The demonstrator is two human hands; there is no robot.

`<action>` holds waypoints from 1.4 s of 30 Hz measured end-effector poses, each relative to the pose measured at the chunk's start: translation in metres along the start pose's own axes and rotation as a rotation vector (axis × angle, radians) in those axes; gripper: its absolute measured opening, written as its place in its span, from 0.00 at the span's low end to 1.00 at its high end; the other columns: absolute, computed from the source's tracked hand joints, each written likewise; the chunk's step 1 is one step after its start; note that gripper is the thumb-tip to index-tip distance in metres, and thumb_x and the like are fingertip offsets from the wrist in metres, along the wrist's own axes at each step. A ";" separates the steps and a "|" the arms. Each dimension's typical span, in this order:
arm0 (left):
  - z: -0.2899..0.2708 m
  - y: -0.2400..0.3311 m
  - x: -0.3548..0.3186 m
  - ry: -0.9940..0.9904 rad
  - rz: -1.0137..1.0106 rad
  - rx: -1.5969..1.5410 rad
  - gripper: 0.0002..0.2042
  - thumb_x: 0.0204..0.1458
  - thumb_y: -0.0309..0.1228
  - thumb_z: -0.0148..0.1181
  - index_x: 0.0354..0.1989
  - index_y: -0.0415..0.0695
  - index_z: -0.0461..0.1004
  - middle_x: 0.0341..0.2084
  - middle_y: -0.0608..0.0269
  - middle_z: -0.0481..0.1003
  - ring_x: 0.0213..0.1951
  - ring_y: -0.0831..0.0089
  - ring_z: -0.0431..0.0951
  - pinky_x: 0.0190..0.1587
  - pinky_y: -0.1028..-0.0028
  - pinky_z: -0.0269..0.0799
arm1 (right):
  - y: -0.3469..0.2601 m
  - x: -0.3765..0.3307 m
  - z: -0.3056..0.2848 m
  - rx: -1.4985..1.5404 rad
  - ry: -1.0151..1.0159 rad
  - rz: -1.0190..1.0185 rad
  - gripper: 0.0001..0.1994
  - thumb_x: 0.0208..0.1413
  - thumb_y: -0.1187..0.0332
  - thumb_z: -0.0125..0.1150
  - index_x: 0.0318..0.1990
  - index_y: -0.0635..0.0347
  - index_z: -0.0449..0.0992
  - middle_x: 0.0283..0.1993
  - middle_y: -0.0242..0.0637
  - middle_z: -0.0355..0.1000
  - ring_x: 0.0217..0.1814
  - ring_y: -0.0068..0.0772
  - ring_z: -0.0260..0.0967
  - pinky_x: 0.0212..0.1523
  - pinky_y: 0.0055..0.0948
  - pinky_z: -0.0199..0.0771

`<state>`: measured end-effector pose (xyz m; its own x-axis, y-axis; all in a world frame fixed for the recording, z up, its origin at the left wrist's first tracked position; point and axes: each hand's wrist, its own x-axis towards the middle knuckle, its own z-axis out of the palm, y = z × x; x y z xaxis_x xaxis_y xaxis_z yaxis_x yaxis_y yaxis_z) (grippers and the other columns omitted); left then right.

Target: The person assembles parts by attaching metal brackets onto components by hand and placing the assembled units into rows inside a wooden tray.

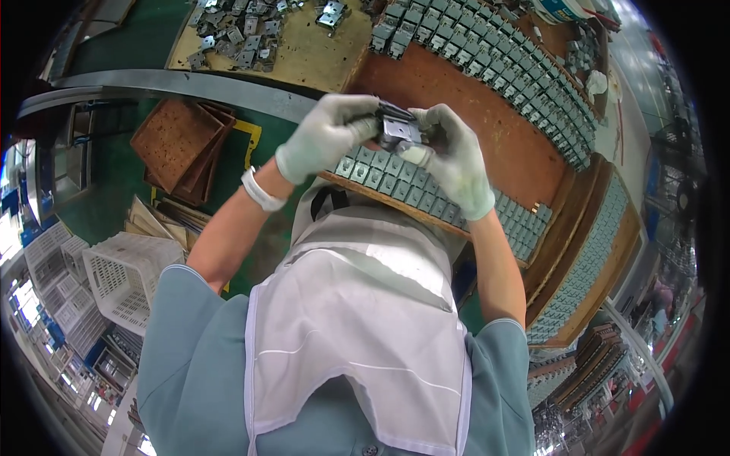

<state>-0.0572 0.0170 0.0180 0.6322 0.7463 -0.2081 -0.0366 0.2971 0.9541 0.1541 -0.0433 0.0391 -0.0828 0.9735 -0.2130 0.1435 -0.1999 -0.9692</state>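
Both my hands wear white gloves and are raised over the near part of a brown tray. Between them is a small boxy metal part (pixel 401 133), with a shiny silver face and a dark upper edge. My left hand (pixel 323 137) pinches it from the left, thumb and fingers closed. From the other side my right hand (pixel 460 163) grips it, fingers curled round its edge and partly hiding it. Just below my hands, neat rows of silver-grey metal parts (pixel 414 196) line the near edge of the brown board (pixel 487 121).
More metal parts (pixel 494 57) stand in rows along the board's far side. Loose metal pieces (pixel 239 34) are heaped on a tan tabletop (pixel 319 57). At left are stacked brown boards (pixel 179 144) and a white plastic basket (pixel 125 277). Another filled tray (pixel 589 262) lies at right.
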 end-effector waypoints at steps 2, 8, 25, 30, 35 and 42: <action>0.015 0.000 -0.001 0.113 0.049 -0.017 0.12 0.63 0.19 0.49 0.51 0.31 0.74 0.40 0.62 0.78 0.41 0.77 0.78 0.45 0.76 0.79 | 0.000 0.000 -0.001 -0.055 0.016 -0.013 0.27 0.46 0.71 0.77 0.53 0.70 0.72 0.50 0.39 0.75 0.46 0.24 0.70 0.52 0.26 0.73; 0.023 -0.013 0.013 0.255 0.104 -0.105 0.13 0.63 0.20 0.48 0.53 0.31 0.74 0.42 0.62 0.79 0.43 0.79 0.77 0.46 0.78 0.76 | 0.004 0.012 0.000 0.095 0.076 0.060 0.36 0.47 0.70 0.76 0.62 0.69 0.64 0.52 0.42 0.73 0.46 0.27 0.72 0.53 0.28 0.73; -0.096 -0.024 0.123 0.825 0.308 1.337 0.24 0.53 0.34 0.63 0.59 0.46 0.71 0.44 0.48 0.76 0.38 0.50 0.82 0.37 0.57 0.79 | 0.020 0.092 0.015 -0.959 0.484 -0.103 0.36 0.49 0.60 0.71 0.67 0.49 0.62 0.42 0.37 0.80 0.42 0.48 0.79 0.40 0.43 0.79; -0.104 -0.055 0.112 0.593 0.442 1.182 0.24 0.49 0.27 0.65 0.56 0.47 0.69 0.48 0.47 0.74 0.41 0.45 0.79 0.43 0.56 0.78 | -0.005 0.044 0.020 -0.610 0.229 -0.168 0.19 0.52 0.68 0.68 0.53 0.53 0.78 0.44 0.35 0.78 0.38 0.33 0.78 0.43 0.33 0.78; -0.123 -0.057 0.090 0.704 0.486 0.625 0.17 0.50 0.21 0.55 0.49 0.40 0.79 0.32 0.55 0.80 0.34 0.71 0.80 0.38 0.74 0.75 | 0.005 0.043 0.025 -0.595 -0.189 0.010 0.10 0.53 0.67 0.65 0.43 0.52 0.84 0.44 0.36 0.76 0.44 0.39 0.77 0.50 0.32 0.76; -0.116 -0.060 0.083 0.634 0.164 0.521 0.19 0.50 0.22 0.55 0.52 0.34 0.76 0.38 0.52 0.81 0.36 0.76 0.79 0.41 0.77 0.74 | 0.013 0.047 0.042 -0.876 -0.100 -0.021 0.10 0.53 0.70 0.60 0.42 0.49 0.84 0.46 0.40 0.74 0.45 0.47 0.75 0.47 0.42 0.76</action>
<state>-0.0921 0.1298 -0.0818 0.0889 0.9960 0.0090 0.3708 -0.0415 0.9278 0.1105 -0.0045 0.0108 -0.1742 0.9535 -0.2458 0.8421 0.0149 -0.5392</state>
